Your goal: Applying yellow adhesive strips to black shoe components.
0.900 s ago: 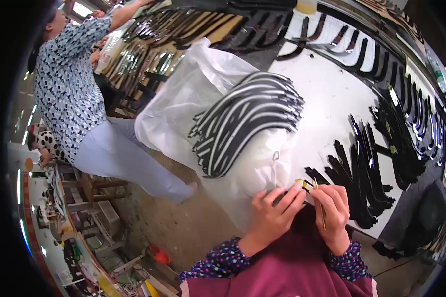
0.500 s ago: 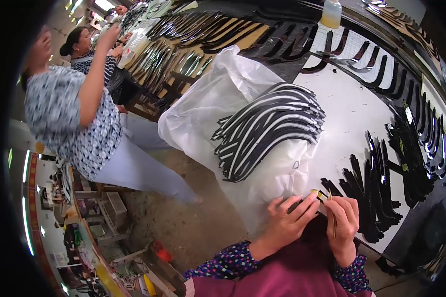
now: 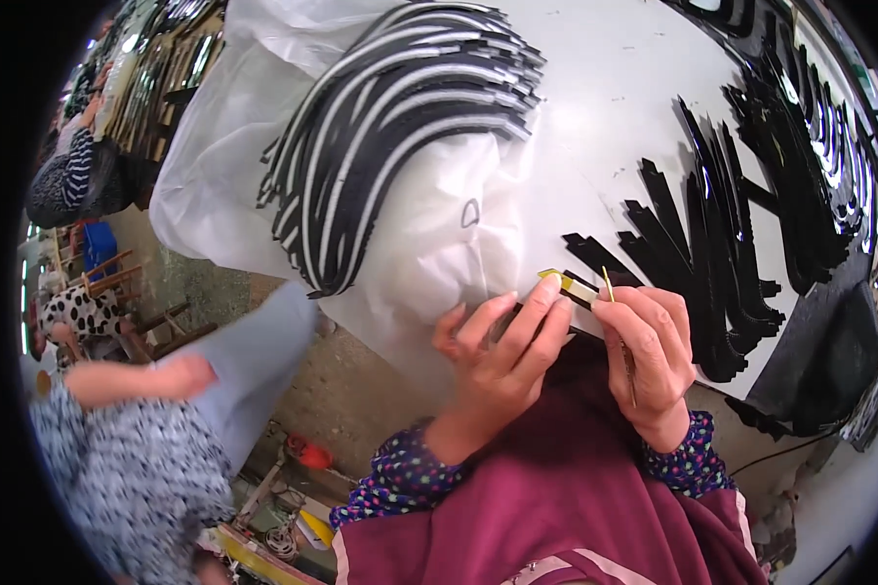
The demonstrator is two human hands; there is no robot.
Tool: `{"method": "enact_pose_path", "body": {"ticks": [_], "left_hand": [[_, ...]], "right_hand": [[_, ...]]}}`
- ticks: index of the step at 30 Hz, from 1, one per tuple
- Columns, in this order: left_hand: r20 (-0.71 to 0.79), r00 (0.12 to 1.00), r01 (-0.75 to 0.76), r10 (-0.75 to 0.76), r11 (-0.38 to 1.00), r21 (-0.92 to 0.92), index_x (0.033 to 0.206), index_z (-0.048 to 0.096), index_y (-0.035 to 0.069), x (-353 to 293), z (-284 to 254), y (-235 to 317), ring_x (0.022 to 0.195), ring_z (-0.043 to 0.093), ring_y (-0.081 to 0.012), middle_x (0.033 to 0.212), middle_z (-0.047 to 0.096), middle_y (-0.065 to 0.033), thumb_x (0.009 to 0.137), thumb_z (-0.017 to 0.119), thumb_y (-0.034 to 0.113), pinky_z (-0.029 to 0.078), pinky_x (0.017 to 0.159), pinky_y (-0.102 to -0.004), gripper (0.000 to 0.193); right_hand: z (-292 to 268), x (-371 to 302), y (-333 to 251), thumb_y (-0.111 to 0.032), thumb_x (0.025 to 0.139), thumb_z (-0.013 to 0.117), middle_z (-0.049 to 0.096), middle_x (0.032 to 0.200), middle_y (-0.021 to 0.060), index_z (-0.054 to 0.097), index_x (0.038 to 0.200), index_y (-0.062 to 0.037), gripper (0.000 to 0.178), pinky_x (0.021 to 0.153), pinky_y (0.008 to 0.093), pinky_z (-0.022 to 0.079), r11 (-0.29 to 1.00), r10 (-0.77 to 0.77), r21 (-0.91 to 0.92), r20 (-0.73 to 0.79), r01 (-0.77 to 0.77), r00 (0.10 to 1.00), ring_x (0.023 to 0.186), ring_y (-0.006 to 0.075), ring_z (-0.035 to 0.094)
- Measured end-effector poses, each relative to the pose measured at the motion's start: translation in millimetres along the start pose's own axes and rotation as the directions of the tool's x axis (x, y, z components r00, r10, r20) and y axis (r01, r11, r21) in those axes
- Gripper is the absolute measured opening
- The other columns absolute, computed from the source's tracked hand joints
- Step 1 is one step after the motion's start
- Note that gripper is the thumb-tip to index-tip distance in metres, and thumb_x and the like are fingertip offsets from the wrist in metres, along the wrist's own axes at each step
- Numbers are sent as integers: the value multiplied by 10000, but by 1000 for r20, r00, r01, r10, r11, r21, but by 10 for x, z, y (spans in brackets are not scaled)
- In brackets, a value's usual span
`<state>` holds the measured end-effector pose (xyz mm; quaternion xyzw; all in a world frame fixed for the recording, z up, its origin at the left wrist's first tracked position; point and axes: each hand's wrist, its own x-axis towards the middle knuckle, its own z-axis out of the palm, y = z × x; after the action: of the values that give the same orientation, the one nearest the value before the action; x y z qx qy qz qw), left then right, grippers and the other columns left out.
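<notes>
Okay, head view: left hand [image 3: 505, 346] grips a black strip [image 3: 582, 292] with a yellow piece [image 3: 553, 276] at its far end. Right hand [image 3: 651, 351] pinches a thin brass-coloured tool [image 3: 607, 281], tip up – just beside the strip. Strip sits between both hands, near the close edge of the white surface [image 3: 595, 127]. Striped bundle [image 3: 390, 107] lies on plastic sheeting [image 3: 449, 229], ahead of left hand – black pieces [image 3: 707, 234] ahead of right.

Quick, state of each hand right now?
Left hand: closed, pinching a narrow dark strip.
Right hand: closed, holding a thin gold-coloured tool.
</notes>
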<state>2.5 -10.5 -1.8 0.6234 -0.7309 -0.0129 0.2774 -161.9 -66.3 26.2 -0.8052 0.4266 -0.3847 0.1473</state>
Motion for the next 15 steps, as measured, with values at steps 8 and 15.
{"method": "enact_pose_path", "body": {"ticks": [8,15], "left_hand": [[9,1000,-11,11,1000,-9,1189,688,251,-4,14,-17,1182,481,-143,1298,661,106,943,664,279,260,1082,-400,249],[-8,1000,1,-1,1000,-12,1196,685,251,-4,26,-6,1167,491,-146,1292,664,102,947,662,277,265,1071,-402,251]], "right_hand": [[-56,-71,12,93,707,731,695,970,135,704,1026,15,329,732,353,497,998,49,-45,20,-48,999,832,288,639],[-48,-84,30,94,703,734,698,977,138,704,1022,17,330,737,352,496,999,41,-19,3,-41,999,830,285,639]]}}
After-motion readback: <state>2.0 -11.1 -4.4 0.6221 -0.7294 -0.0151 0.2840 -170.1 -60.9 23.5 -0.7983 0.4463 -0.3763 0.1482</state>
